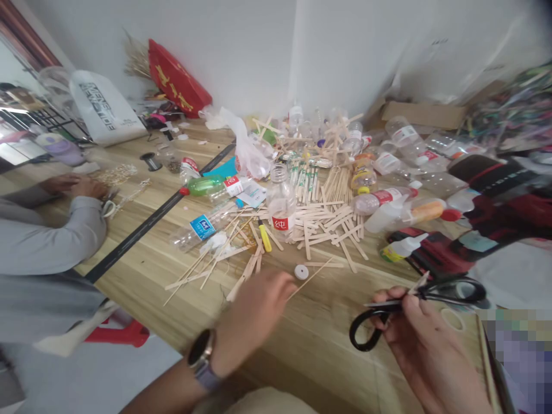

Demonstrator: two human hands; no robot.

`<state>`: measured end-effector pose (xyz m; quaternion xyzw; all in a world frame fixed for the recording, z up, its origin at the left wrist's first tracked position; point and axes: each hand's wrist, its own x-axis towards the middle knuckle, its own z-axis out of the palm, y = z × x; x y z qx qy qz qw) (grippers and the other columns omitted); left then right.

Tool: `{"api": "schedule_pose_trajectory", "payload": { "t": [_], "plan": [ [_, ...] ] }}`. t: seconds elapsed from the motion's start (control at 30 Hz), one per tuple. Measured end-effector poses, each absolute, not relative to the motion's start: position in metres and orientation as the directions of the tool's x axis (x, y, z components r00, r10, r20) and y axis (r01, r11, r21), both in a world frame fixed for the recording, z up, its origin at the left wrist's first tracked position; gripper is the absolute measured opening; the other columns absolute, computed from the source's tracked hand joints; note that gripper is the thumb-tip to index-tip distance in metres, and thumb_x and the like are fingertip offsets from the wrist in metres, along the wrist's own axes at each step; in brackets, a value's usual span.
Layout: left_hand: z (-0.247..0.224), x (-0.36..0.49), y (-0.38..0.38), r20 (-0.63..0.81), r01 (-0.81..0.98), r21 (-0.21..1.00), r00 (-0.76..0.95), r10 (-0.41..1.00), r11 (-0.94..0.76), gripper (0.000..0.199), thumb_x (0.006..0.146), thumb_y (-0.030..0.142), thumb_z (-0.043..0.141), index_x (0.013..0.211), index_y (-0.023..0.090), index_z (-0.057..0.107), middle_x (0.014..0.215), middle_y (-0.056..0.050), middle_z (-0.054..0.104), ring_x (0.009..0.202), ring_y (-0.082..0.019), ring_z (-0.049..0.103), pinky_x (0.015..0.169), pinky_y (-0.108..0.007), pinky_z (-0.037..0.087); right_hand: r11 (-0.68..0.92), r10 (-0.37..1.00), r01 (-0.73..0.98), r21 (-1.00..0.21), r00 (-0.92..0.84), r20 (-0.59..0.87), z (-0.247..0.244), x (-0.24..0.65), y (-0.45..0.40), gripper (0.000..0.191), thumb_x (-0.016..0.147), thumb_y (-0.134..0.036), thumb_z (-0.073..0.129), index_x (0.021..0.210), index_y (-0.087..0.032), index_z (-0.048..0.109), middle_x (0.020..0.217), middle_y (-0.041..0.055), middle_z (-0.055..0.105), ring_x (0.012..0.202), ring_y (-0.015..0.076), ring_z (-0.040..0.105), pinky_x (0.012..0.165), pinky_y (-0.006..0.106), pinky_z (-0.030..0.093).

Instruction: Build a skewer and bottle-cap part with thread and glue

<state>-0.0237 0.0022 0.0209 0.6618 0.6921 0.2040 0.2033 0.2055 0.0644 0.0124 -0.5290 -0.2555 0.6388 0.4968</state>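
R hand (425, 336): fingers closed round black-handled scissors (425, 294), gripped nr the pivot; loops spread wide, one either side of fingers. L hand (256, 305): blurred, fingers bent & close tog. over the wood; can't tell if pinching anything. Watch (200, 349) on L wrist.

Just beyond L fingertips: white disc w/ centre hole (301, 272), flat on table. Thin stick (313, 278) slants beside it, lower end nr same fingers; contact unclear.

Room: wood surface of table (328, 339) shows btw the hands & back toward the body. Table edge runs diag. on L, past a red stool (118, 333); another edge nr R wrist. Tape ring (452, 319) by R hand, twd that edge.

Fwd: flat wooden sticks (328, 221) piled, hemming the far side; yellow-handled tool (264, 237) & upright red-label bottle (282, 210) at pile's L. Fwd-R: glue bottle (403, 248), red/black power tool (495, 213) crowding R hand's far side.

Far L: co-worker's grey sleeve (47, 241), across black strip (142, 230), well apart.
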Motion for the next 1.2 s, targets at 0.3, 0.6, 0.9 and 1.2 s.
{"api": "schedule_pose_trajectory", "payload": {
  "t": [0.3, 0.6, 0.9, 1.2],
  "plan": [
    [0.001, -0.110, 0.021, 0.031, 0.977, -0.028, -0.209, 0.977, 0.210, 0.028, 0.093, 0.015, 0.041, 0.088, 0.014, 0.069, 0.093, -0.016, 0.067, 0.090, -0.028, 0.062, 0.079, -0.037, 0.046, -0.356, 0.930, -0.353, -0.865, -0.044, -0.364, -0.014, 0.208, 0.065, 0.032, 0.066, -0.047, 0.084, 0.081, -0.022, 0.070, 0.071, 0.0027, 0.068, 0.058, 0.0138, 0.055, 0.040, 0.018, 0.041],
    [0.058, -0.107, 0.025, -0.066, 0.972, -0.197, -0.147, 0.987, 0.131, 0.030, 0.090, 0.025, 0.042, 0.076, 0.022, 0.069, 0.072, -0.011, 0.070, 0.087, -0.034, 0.060, 0.075, -0.042, 0.040, -0.345, 0.934, -0.356, -0.868, -0.035, -0.357, -0.020, 0.209, 0.064, 0.034, 0.067, -0.046, 0.083, 0.083, -0.020, 0.068, 0.071, 0.0036, 0.067, 0.060, 0.0146, 0.056, 0.040, 0.019, 0.039],
    [0.060, -0.152, 0.026, -0.055, 0.875, 0.465, -0.121, 0.991, 0.133, 0.026, 0.086, 0.042, 0.048, 0.081, 0.023, 0.065, 0.116, -0.008, 0.070, 0.112, -0.028, 0.060, 0.094, -0.038, 0.043, -0.347, 0.935, -0.340, -0.874, -0.055, -0.350, -0.017, 0.211, 0.062, 0.036, 0.066, -0.047, 0.084, 0.082, -0.018, 0.069, 0.071, 0.0040, 0.067, 0.059, 0.0149, 0.056, 0.042, 0.021, 0.040],
    [0.066, -0.131, 0.018, 0.252, 0.944, 0.247, -0.279, 0.927, 0.217, 0.027, 0.092, 0.036, 0.040, 0.090, 0.021, 0.062, 0.102, -0.006, 0.070, 0.111, -0.027, 0.058, 0.098, -0.039, 0.042, -0.360, 0.929, -0.298, -0.884, -0.026, -0.369, -0.014, 0.207, 0.062, 0.041, 0.061, -0.051, 0.085, 0.080, -0.018, 0.069, 0.069, 0.0044, 0.068, 0.059, 0.0152, 0.055, 0.043, 0.021, 0.041]
  ]
}}
